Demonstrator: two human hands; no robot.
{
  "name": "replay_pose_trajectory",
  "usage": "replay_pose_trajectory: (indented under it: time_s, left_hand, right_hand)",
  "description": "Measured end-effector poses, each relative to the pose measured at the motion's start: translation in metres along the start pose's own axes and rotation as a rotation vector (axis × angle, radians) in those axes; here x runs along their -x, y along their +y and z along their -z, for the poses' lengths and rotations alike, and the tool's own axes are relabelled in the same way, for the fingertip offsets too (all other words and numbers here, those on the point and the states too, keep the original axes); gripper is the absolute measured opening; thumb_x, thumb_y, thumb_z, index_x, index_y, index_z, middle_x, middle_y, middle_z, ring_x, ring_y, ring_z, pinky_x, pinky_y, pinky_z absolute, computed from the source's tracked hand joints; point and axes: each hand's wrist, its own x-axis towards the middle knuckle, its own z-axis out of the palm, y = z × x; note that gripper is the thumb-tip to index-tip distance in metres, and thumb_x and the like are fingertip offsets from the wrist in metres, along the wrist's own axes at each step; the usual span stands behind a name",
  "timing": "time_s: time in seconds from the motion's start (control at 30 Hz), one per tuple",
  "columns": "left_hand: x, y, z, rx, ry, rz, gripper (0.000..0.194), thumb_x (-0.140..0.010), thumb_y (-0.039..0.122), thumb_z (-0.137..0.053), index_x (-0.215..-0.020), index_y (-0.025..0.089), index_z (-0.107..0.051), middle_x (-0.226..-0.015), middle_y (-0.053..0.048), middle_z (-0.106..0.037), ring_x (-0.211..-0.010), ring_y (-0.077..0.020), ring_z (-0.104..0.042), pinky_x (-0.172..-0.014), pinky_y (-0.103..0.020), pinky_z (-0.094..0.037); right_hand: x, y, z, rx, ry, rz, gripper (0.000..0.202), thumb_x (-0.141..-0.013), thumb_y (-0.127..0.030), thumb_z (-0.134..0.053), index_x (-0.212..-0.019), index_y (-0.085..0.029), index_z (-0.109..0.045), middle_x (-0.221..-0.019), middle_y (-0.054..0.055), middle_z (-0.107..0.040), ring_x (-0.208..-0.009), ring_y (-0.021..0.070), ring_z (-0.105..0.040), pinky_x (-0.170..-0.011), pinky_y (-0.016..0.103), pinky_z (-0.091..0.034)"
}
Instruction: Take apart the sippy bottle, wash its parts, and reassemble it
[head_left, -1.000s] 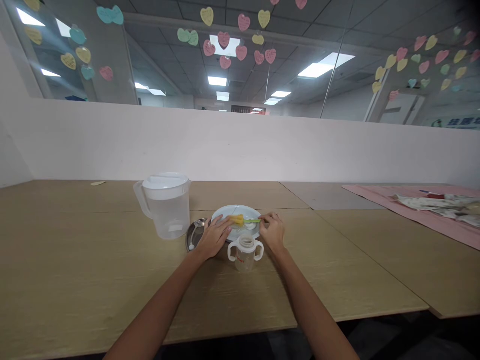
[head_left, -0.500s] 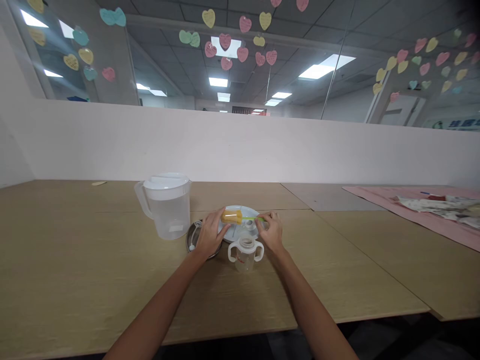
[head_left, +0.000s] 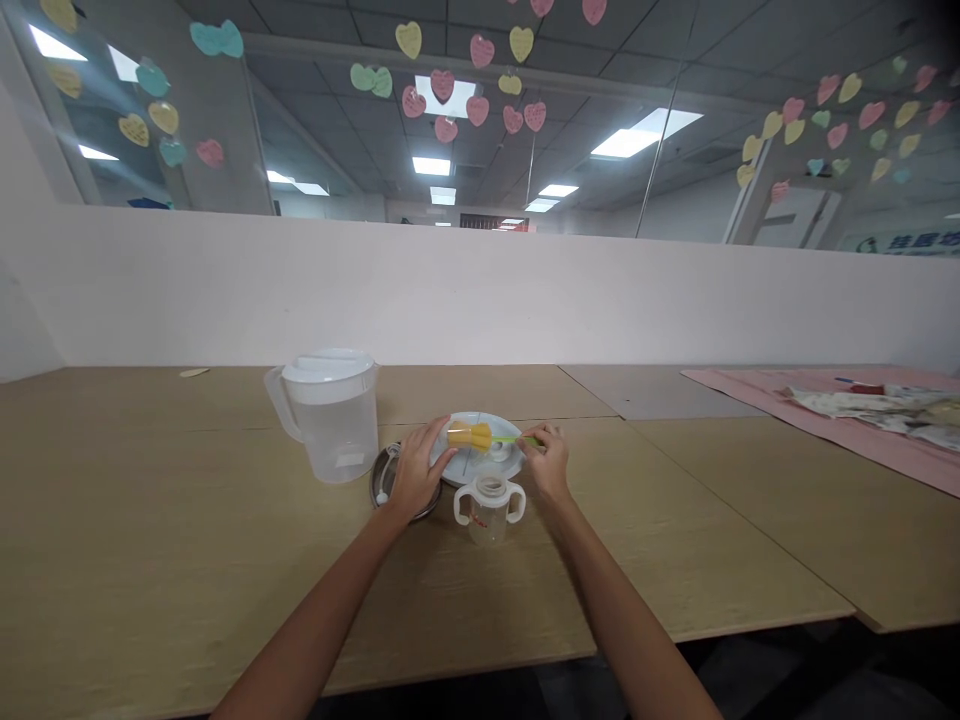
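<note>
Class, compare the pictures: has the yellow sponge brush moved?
Yes. The yellow sponge brush has lifted off the white plate and shifted slightly left, toward the pitcher, held by the right hand.

left hand (head_left: 417,476): fingers spread, palm down | right hand (head_left: 547,462): pinching

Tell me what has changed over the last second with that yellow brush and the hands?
The yellow brush was lying on the white plate; the right hand has lifted it by its green handle, so it now hangs just above the plate. The left hand has slid a little leftward along the plate's edge. The jug, the two-handled cup and the metal lid stayed put.
</note>
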Motion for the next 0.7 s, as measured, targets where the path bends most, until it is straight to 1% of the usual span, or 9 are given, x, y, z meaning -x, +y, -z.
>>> replay_pose_trajectory:
  time_s: [0.07,0.13,0.27,0.33,0.43,0.57,0.63,0.7]
  left_hand:
    - [0.0,0.001,-0.001,0.005,0.018,0.016,0.045,-0.089,0.045,-0.04,-0.129,0.026,-0.042,-0.127,-0.006,-0.054,-0.115,-0.0208,-0.048,-0.1,-0.038,-0.034]
    - [0.0,0.001,-0.001,0.008,0.018,0.009,0.046,-0.088,0.045,-0.041,-0.13,0.027,-0.041,-0.128,-0.005,-0.053,-0.116,-0.0204,-0.048,-0.1,-0.037,-0.034]
    - [0.001,0.0,-0.002,0.019,-0.022,-0.018,0.046,-0.088,0.043,-0.042,-0.131,0.027,-0.04,-0.128,-0.004,-0.052,-0.116,-0.0201,-0.047,-0.1,-0.037,-0.034]
    - [0.001,-0.002,-0.002,0.035,-0.02,-0.003,0.046,-0.088,0.043,-0.043,-0.131,0.027,-0.041,-0.128,-0.005,-0.053,-0.116,-0.0202,-0.047,-0.101,-0.037,-0.034]
    - [0.001,-0.002,-0.001,0.065,-0.034,0.004,0.046,-0.087,0.043,-0.044,-0.13,0.027,-0.042,-0.127,-0.005,-0.053,-0.116,-0.0203,-0.047,-0.101,-0.038,-0.034]
    - [0.0,0.004,-0.001,0.105,-0.061,-0.023,0.046,-0.087,0.044,-0.045,-0.13,0.028,-0.042,-0.128,-0.004,-0.052,-0.117,-0.02,-0.047,-0.102,-0.036,-0.035]
    - [0.0,0.008,0.0,0.12,-0.037,-0.02,0.045,-0.087,0.043,-0.045,-0.13,0.028,-0.042,-0.127,-0.004,-0.052,-0.117,-0.0198,-0.047,-0.102,-0.036,-0.036]
    - [0.0,0.009,0.001,0.128,0.025,0.0,0.044,-0.087,0.041,-0.045,-0.13,0.028,-0.043,-0.126,-0.005,-0.052,-0.117,-0.0198,-0.046,-0.102,-0.036,-0.036]
  right_hand:
    - [-0.001,0.002,0.0,-0.028,0.032,-0.041,0.016,-0.07,-0.025,-0.05,-0.064,-0.017,-0.063,-0.071,0.004,-0.057,-0.079,0.0195,-0.047,-0.071,0.03,-0.036]
    - [-0.001,0.003,0.0,-0.001,0.051,-0.063,0.016,-0.07,-0.026,-0.051,-0.065,-0.017,-0.064,-0.072,0.005,-0.058,-0.079,0.0199,-0.047,-0.072,0.03,-0.035]
    - [-0.001,0.004,-0.001,0.065,-0.012,-0.024,0.015,-0.068,-0.025,-0.053,-0.064,-0.018,-0.065,-0.073,0.005,-0.059,-0.077,0.0195,-0.046,-0.073,0.031,-0.034]
    - [-0.001,0.005,-0.002,0.019,-0.038,-0.036,0.015,-0.068,-0.025,-0.052,-0.062,-0.018,-0.064,-0.071,0.004,-0.059,-0.076,0.0193,-0.046,-0.072,0.031,-0.034]
    - [-0.001,0.007,-0.003,-0.051,-0.026,-0.092,0.018,-0.069,-0.025,-0.05,-0.06,-0.018,-0.063,-0.069,0.004,-0.059,-0.077,0.0197,-0.047,-0.072,0.031,-0.035]
    - [-0.001,0.009,-0.003,-0.05,-0.064,-0.093,0.016,-0.067,-0.026,-0.051,-0.061,-0.019,-0.065,-0.072,0.004,-0.06,-0.078,0.0198,-0.049,-0.071,0.03,-0.035]
    - [-0.002,0.01,-0.003,-0.088,-0.076,-0.094,0.017,-0.067,-0.026,-0.051,-0.059,-0.019,-0.064,-0.069,0.003,-0.061,-0.077,0.0191,-0.05,-0.071,0.03,-0.036]
    - [-0.003,0.012,-0.003,-0.126,-0.05,-0.117,0.02,-0.068,-0.027,-0.049,-0.058,-0.018,-0.064,-0.066,0.003,-0.061,-0.075,0.0185,-0.052,-0.071,0.03,-0.037]
